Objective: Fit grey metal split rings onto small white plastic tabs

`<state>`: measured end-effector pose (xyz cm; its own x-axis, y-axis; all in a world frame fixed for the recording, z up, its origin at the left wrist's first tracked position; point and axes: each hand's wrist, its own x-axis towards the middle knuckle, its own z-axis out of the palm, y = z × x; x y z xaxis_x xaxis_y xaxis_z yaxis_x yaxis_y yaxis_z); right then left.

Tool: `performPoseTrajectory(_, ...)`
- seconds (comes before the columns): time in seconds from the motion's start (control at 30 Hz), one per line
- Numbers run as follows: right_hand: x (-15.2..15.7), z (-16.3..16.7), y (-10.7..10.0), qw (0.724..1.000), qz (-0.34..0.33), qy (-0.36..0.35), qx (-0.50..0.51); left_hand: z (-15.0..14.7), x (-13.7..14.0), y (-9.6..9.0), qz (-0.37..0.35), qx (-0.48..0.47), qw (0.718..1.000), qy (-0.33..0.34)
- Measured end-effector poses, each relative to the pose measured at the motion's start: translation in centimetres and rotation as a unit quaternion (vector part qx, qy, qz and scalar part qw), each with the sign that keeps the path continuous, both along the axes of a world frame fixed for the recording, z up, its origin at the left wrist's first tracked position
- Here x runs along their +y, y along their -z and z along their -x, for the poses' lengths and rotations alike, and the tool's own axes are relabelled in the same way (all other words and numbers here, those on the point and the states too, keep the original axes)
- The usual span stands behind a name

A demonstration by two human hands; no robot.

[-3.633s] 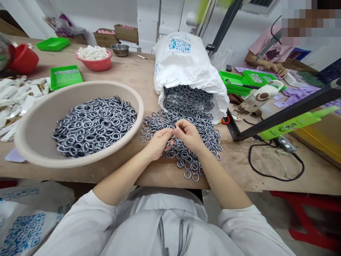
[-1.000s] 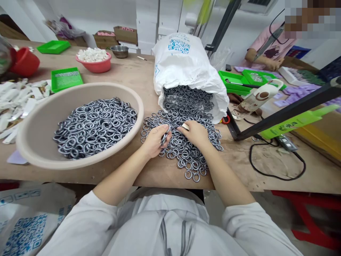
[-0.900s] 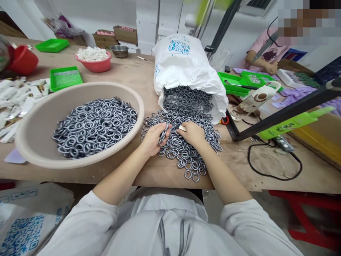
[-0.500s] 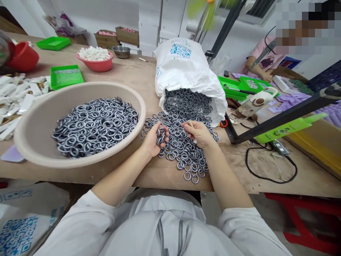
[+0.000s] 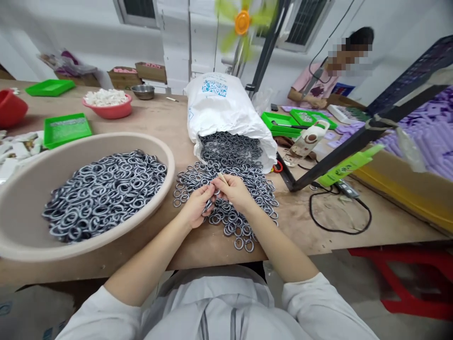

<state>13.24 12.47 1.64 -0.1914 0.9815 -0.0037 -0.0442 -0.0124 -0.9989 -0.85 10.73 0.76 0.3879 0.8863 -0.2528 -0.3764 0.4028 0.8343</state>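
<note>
My left hand (image 5: 194, 207) is curled around several dark grey metal rings (image 5: 208, 206). Its fingertips meet those of my right hand (image 5: 238, 192), which is closed on a thin pale stick (image 5: 222, 178); whether a ring lies between the fingertips is hidden. Beneath both hands spreads a heap of loose rings (image 5: 231, 225) on the wooden table (image 5: 191, 250). They spill from the mouth of a white woven sack (image 5: 226, 111) lying on its side. Left of my hands stands a large beige basin (image 5: 169, 163) holding a big mound of the same rings.
A black metal post (image 5: 318, 167) slants up at the right, near a cable (image 5: 314, 226) and a green tube (image 5: 348, 167). Green trays (image 5: 67, 130) and a red bowl (image 5: 113, 111) stand at the back left. A co-worker (image 5: 314, 92) sits at the far right.
My hands, apart half a second ago, have come together at the fingertips over the heap. The camera view has shifted, so the basin, sack and post appear further left and lower.
</note>
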Motion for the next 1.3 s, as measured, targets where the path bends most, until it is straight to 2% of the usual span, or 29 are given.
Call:
performPoseTrajectory(0.1,-0.4,-0.1,-0.1,0.999,-0.026,-0.043,0.019,-0.1,0.0,0.0,-0.005,-0.002,1.0,-0.019)
performPoseTrajectory(0.17,-0.6,0.1,0.0,0.998,-0.046,-0.043,0.026,-0.3,-0.1,0.1,-0.012,-0.002,0.999,-0.032)
performPoseTrajectory(0.33,-0.1,0.5,0.5,0.998,-0.06,0.004,0.019,-0.6,-0.3,-0.1,-0.026,-0.013,0.999,-0.021)
performPoseTrajectory(0.4,-0.1,0.2,0.5,0.993,-0.102,0.049,-0.035,-0.5,-0.3,-0.2,-0.029,-0.019,0.999,-0.02)
performPoseTrajectory(0.47,-0.4,-0.3,0.3,0.972,-0.174,0.075,-0.141,-0.4,-0.3,-0.3,-0.029,-0.025,0.999,-0.026)
performPoseTrajectory(0.57,-1.3,-0.9,-0.1,0.909,-0.277,0.049,-0.309,-0.2,-0.3,-0.4,-0.028,-0.03,0.998,-0.047)
performPoseTrajectory(0.67,-2.1,-1.0,-0.5,0.86,-0.326,0.031,-0.391,-0.1,-0.2,-0.3,-0.032,-0.033,0.997,-0.054)
performPoseTrajectory(0.73,-2.3,-0.8,-0.7,0.845,-0.338,0.031,-0.412,-0.1,-0.2,-0.3,-0.033,-0.032,0.998,-0.049)
performPoseTrajectory(0.87,-2.3,-0.8,-0.8,0.832,-0.354,0.022,-0.426,0.0,-0.3,-0.3,-0.021,-0.03,0.998,-0.048)
performPoseTrajectory(0.97,-1.9,-1.3,-0.7,0.839,-0.341,0.015,-0.424,0.0,-0.5,-0.4,-0.024,-0.031,0.998,-0.038)
performPoseTrajectory(1.1,-0.9,-2.3,-0.4,0.876,-0.282,0.072,-0.384,0.0,-0.7,-0.6,-0.045,-0.028,0.998,0.014)
performPoseTrajectory(1.17,-0.6,-2.3,-0.3,0.897,-0.269,0.085,-0.339,-0.1,-0.5,-0.3,-0.049,-0.027,0.998,0.011)
performPoseTrajectory(1.3,-0.5,-1.6,-0.6,0.941,-0.23,0.02,-0.247,-0.5,-0.5,0.1,-0.062,0.009,0.998,-0.023)
